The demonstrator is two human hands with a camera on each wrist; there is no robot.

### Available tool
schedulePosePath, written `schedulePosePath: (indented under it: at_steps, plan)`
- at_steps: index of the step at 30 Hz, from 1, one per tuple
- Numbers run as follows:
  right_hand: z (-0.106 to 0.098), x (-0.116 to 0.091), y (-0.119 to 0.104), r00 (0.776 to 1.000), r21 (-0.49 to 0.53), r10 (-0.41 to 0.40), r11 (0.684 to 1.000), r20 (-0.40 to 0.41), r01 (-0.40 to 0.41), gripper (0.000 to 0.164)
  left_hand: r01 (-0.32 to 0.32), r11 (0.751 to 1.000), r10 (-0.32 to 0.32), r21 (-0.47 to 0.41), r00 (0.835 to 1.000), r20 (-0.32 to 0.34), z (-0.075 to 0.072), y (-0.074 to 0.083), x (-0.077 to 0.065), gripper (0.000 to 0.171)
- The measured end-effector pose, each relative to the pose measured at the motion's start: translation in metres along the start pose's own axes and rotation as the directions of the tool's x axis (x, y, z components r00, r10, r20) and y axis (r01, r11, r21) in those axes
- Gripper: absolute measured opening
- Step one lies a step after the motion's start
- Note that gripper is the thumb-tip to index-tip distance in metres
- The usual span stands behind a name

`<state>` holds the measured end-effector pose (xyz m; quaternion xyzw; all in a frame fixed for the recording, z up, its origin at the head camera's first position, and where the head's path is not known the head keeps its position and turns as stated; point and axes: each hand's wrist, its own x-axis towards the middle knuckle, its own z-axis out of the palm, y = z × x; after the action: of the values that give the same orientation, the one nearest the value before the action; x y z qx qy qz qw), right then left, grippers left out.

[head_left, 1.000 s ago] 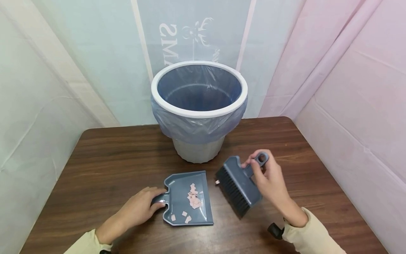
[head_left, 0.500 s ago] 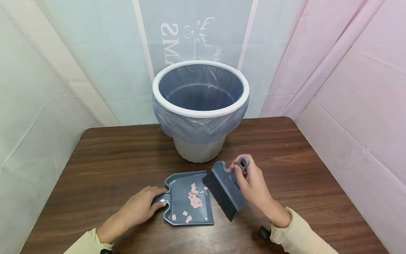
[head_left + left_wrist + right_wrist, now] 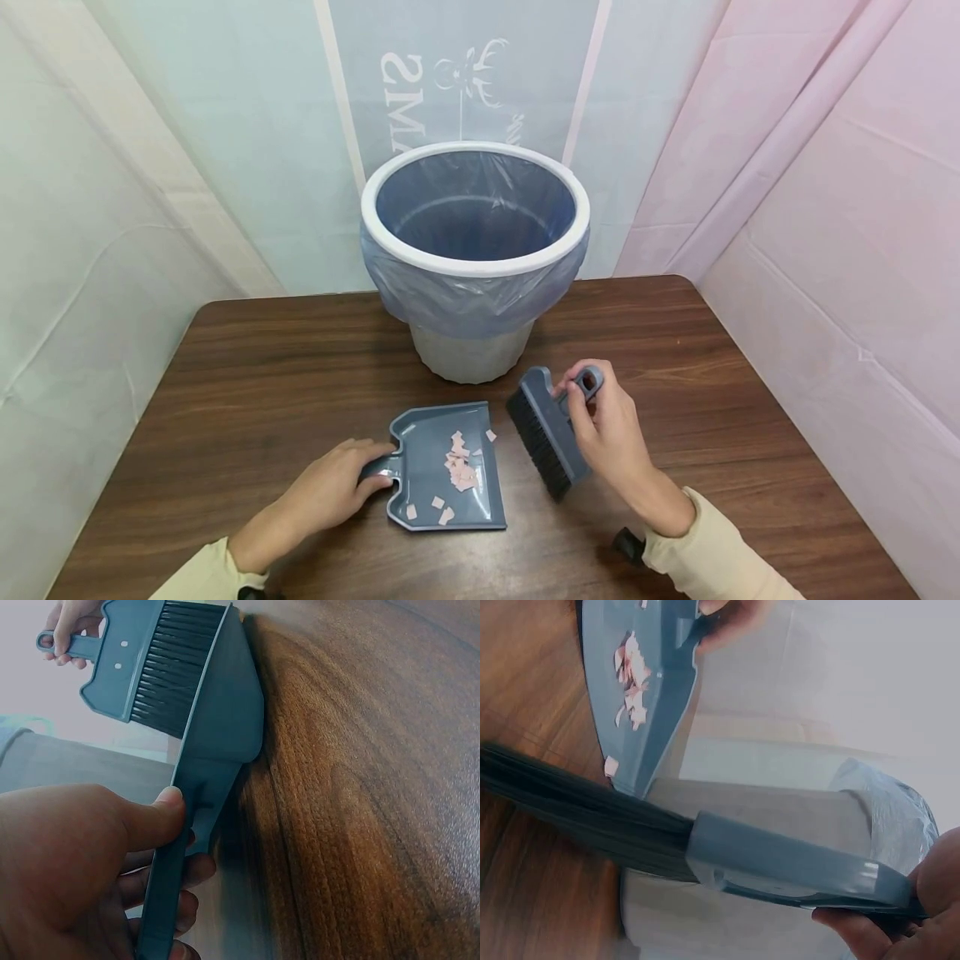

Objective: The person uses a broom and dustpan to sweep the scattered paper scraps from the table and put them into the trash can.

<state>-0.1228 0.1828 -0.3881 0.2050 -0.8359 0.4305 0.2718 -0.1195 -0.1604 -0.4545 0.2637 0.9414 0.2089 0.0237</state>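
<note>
My left hand (image 3: 337,485) grips the short handle of a blue-grey dustpan (image 3: 427,446) that lies on the table, its front lip facing right. Pale pink paper scraps (image 3: 460,471) sit in the pan, most of them heaped near its middle. One single scrap (image 3: 491,435) is at the pan's front lip. To the right of the pan, apart from it, my right hand (image 3: 611,425) pinches the handle of a small hand brush (image 3: 553,433), held tilted with its dark bristles (image 3: 585,814) towards the pan. In the left wrist view the thumb (image 3: 161,817) presses on the dustpan handle.
A trash bin (image 3: 472,354) with a white rim and a translucent liner bag (image 3: 480,304) stands behind the dustpan and brush, towards the back of the brown wooden table (image 3: 285,367). Pale fabric walls (image 3: 847,250) enclose the table at the back and sides.
The brush moved left to the dustpan's lip, bringing one scrap there, then drew back a little to the right. The left hand and dustpan stayed in place.
</note>
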Motion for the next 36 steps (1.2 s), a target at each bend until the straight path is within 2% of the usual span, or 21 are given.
schedulePosePath:
  at_steps: [4,9,16,21,27,36]
  plan:
    - [-0.005,0.001,0.006,1.0,-0.057,-0.002,0.998,-0.024,0.001,0.015,0.008,1.0,-0.008,-0.002,1.0,-0.002,0.001,0.0,0.0,0.038]
    - [-0.015,0.0,0.012,0.998,-0.134,0.032,0.99,-0.048,-0.038,0.013,0.018,1.0,-0.019,-0.023,1.0,-0.015,0.003,0.0,-0.002,0.038]
    - [-0.03,-0.001,0.02,0.996,-0.207,0.035,0.977,-0.08,-0.051,0.012,-0.016,0.999,0.013,-0.043,0.998,-0.054,0.006,-0.004,-0.004,0.036]
    - [-0.042,-0.001,0.025,0.993,-0.257,0.06,0.963,-0.098,-0.083,0.012,-0.003,0.999,0.0,-0.054,0.998,-0.065,0.006,-0.007,-0.006,0.037]
    - [-0.054,-0.002,0.032,0.989,-0.308,0.08,0.944,-0.127,-0.116,0.013,0.027,0.998,-0.031,-0.049,0.997,-0.072,-0.001,-0.01,-0.01,0.038]
    - [-0.06,-0.007,0.037,0.983,-0.333,0.117,0.929,-0.143,-0.159,0.013,0.067,0.994,-0.072,-0.08,0.996,-0.059,-0.021,-0.013,-0.02,0.037]
